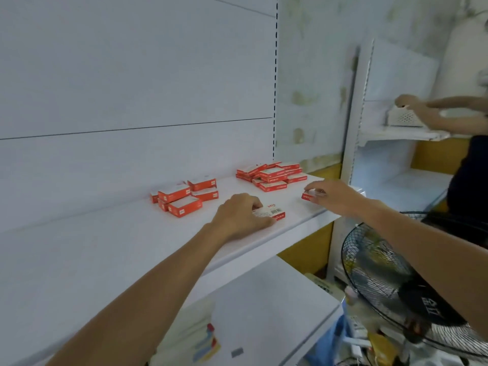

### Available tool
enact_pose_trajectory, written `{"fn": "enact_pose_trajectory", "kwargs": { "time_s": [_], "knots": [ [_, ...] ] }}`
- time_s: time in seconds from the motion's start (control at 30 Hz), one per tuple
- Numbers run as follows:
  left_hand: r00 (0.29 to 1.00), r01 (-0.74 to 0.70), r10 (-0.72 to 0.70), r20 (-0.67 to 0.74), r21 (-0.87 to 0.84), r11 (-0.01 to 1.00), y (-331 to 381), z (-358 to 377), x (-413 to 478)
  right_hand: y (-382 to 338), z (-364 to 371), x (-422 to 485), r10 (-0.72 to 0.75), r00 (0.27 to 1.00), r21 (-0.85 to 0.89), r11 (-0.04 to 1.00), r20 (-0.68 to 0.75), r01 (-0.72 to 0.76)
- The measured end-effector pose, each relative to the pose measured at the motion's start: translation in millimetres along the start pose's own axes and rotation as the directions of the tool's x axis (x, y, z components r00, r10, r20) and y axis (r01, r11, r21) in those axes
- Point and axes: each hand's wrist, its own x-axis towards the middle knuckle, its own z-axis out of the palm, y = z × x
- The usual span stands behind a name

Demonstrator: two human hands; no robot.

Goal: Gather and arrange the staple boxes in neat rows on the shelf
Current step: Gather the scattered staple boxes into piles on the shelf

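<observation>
Loosely curled, the fingers (254, 204) of the left hand (241, 216) are closed over a staple box (274, 213), which lies flat near the front edge of the shelf (132, 247). A second staple box (306, 196) is pinched by the bent fingers of the right hand (332, 195), to the right, and it also rests on the shelf. Farther back, a left heap (184, 199) of red and white boxes is seen, and a far heap (272, 174) is piled loosely towards the right end; the two are well apart. Below right, a black fan (383, 281) is partly covered by the right forearm. At the far right, a white basket (404, 118) on another shelf is held by another person's hand (433, 117); its contents cannot be told.
</observation>
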Motion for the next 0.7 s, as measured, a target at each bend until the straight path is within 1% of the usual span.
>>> {"fn": "enact_pose_trajectory", "kwargs": {
  "time_s": [0.1, 0.2, 0.27, 0.33, 0.4, 0.53, 0.7],
  "knots": [
    [1.0, -0.019, 0.02, -0.017, 0.022, 1.0, 0, 4, 32, 10, 6, 24, -0.01, 1.0, 0.024, 1.0, -0.028, 0.011],
    [1.0, -0.018, 0.018, -0.008, 0.036, 0.999, -3, 8, 63, 19, 15, 45, -0.046, 0.999, 0.027, 0.999, 0.011, 0.046],
    [1.0, -0.007, 0.007, -0.026, 0.003, 1.0, -4, 12, 83, 28, 16, 62, -0.07, 0.997, 0.012, 0.997, 0.016, 0.07],
    [1.0, 0.001, -0.001, -0.028, -0.013, 1.0, -1, 20, 96, 37, 14, 78, -0.086, 0.996, 0.014, 0.996, -0.009, 0.086],
    [1.0, 0.001, 0.0, -0.022, 0.042, 0.999, 2, 27, 107, 45, 15, 88, -0.08, 0.997, -0.016, 0.997, -0.023, 0.079],
    [0.998, 0.024, -0.019, -0.067, 0.074, 0.997, 6, 32, 131, 59, 19, 109, -0.161, 0.987, -0.008, 0.987, 0.019, 0.162],
    [0.993, 0.057, -0.048, -0.107, 0.087, 0.995, 21, 50, 145, 74, 13, 135, -0.218, 0.969, -0.071, 0.971, 0.119, 0.227]
  ]
}}
